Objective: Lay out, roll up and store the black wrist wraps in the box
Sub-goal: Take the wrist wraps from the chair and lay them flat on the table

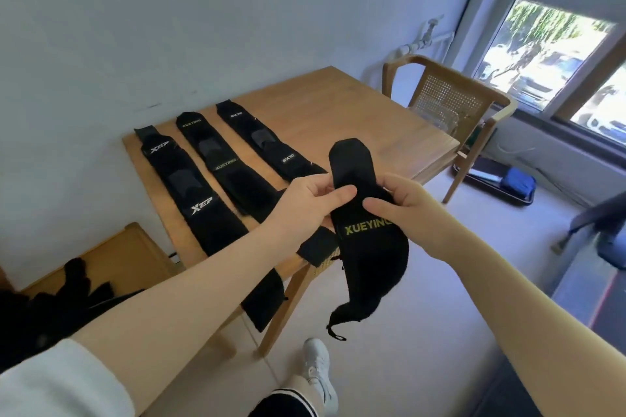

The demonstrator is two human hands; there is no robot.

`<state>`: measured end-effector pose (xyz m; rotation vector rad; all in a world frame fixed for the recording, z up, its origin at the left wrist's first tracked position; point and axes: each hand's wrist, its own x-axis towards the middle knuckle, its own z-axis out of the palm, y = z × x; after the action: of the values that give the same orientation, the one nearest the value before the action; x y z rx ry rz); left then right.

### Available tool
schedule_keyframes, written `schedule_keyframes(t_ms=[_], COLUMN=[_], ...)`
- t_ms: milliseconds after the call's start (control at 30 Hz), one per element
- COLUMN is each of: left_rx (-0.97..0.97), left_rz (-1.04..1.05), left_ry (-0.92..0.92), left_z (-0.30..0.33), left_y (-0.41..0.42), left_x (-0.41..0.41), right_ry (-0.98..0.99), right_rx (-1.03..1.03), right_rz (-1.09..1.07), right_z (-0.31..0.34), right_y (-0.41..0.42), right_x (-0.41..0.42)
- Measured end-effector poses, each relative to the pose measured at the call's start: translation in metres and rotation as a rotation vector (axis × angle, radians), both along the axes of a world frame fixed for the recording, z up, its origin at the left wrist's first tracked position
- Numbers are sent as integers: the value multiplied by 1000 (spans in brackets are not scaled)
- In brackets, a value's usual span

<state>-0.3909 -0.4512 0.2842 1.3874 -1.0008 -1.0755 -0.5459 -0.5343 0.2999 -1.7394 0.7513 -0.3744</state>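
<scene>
1. The wrist wrap in hand [367,240] is held up in the air over the near right corner of the surface [355,112], marked XUEYING in yellow-green. Its rounded far end stands up above the fingers; its lower end sags and curls toward the floor, with a small loop at its tip.

2. The left hand [311,198] has its grip pinched on the wrap's left edge, thumb on top. The right hand [403,201] has its grip closed on the right edge, thumb pressed on the face just above the lettering.

3. Handling, as a judgement: the wrap looks light, soft and limp, a fabric band that droops wherever it is unsupported. It should not slip or break. Held by its two ends and pulled taut, it would lie flat more readily.

4. Three more wraps lie flat and side by side on the surface: the XTEP wrap [189,186] on the left, a second XUEYING wrap [223,159] in the middle, and a third wrap [264,142] on the right, whose lettering I cannot read. Their near ends reach or hang over the near edge, partly hidden by the left arm.

5. Containers: the box cannot be made out with certainty. A wooden thing [111,261] stands low at the near left with dark items [81,281] beside it; whether it is the box, I cannot tell.
</scene>
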Motion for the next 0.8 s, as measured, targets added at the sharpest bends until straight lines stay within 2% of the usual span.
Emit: schedule_keyframes(t_ms=[67,133,233,400,600,800], left_rx=[60,98,212,429,657,945], left_rz=[-55,-95,-61,-18,126,110], left_ry=[-22,-179,-327,-682,-853,-1022], left_z=[-10,-20,-30,-59,-108,-134], left_y=[-36,-75,-129,-198,-230,-232], left_x=[11,29,69,140,202,246], right_ry=[58,126,148,176,139,263], right_rx=[-35,-78,-21,-37,122,116], right_rz=[7,-4,18,99,177,306], right_z=[4,12,27,31,-5,-73], right_y=[-36,-78,-139,-223,-293,-353], right_x=[2,6,20,67,155,279])
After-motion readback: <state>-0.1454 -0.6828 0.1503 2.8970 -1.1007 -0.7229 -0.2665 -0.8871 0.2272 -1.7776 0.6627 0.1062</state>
